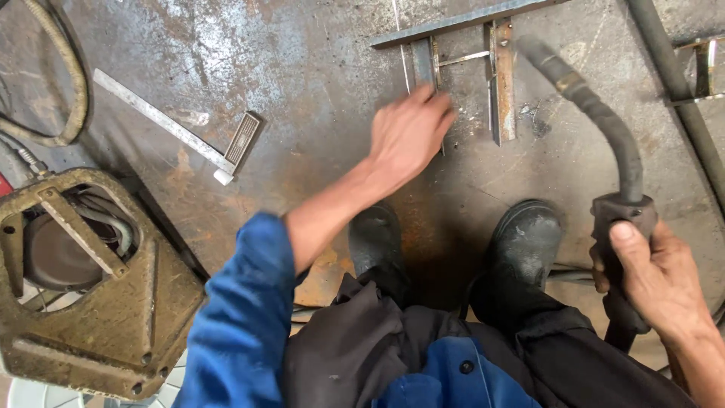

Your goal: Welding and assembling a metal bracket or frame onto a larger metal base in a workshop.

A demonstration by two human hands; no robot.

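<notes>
Dark, grimy welding torch (604,143) with a curved neck, upright on the right; rusty steel bars (461,53) lie flat, far centre.

Floor: rusted steel plate (302,68), mottled brown and grey, scratched, fills most of the frame. Pale worn patch at upper centre-left. Lower left: corroded cast metal housing (98,317) with an open cut-out. Thick hose (72,83) loops at upper left edge. Dark round bar (680,98) runs diagonally down the right edge. Light even, diffuse, no hard shadows.
</notes>
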